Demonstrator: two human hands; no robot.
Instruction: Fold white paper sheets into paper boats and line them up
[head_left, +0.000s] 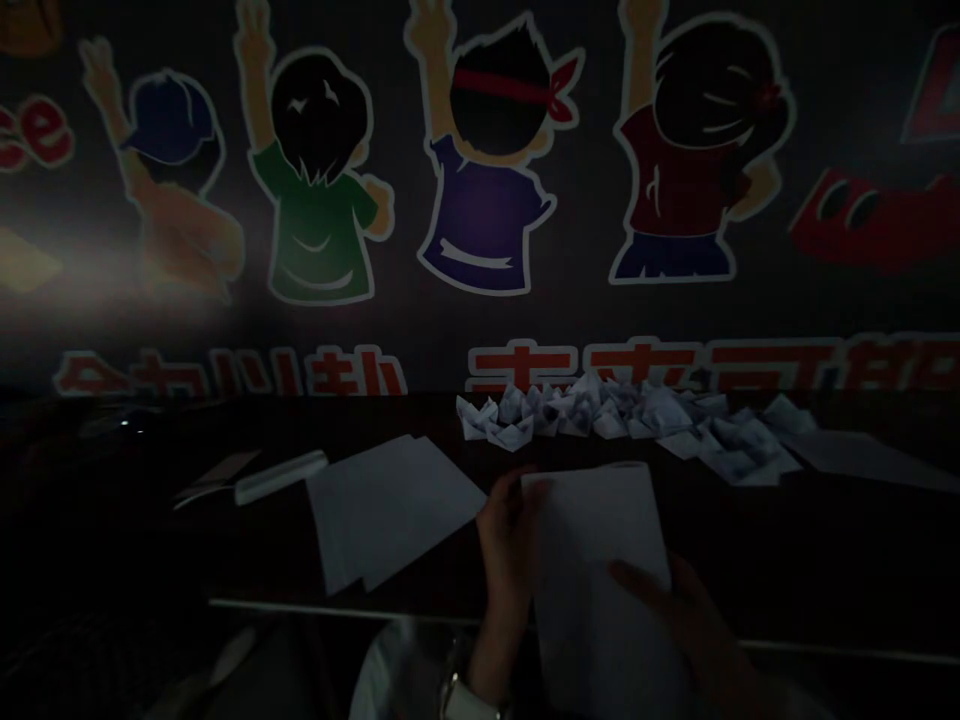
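Note:
A white sheet of paper (592, 540), looking folded at its top edge, is held up over the table's front edge. My left hand (506, 530) grips its upper left corner, with a watch at the wrist. On the right side, my right hand (675, 595) holds the sheet with the thumb across its front; the other fingers are hidden behind it. To the left of my left hand lie several loose white sheets (397, 505), overlapping on the table. Beyond the held sheet sits a heap of folded paper boats (600, 408).
A white rolled or tube-like object (281, 477) lies left of the sheets, beside a thin flat piece (217, 473). At the far right rests another flat sheet (870, 455). Behind the dark table (420, 615) stands a wall with painted cartoon figures (487, 190). The light is dim.

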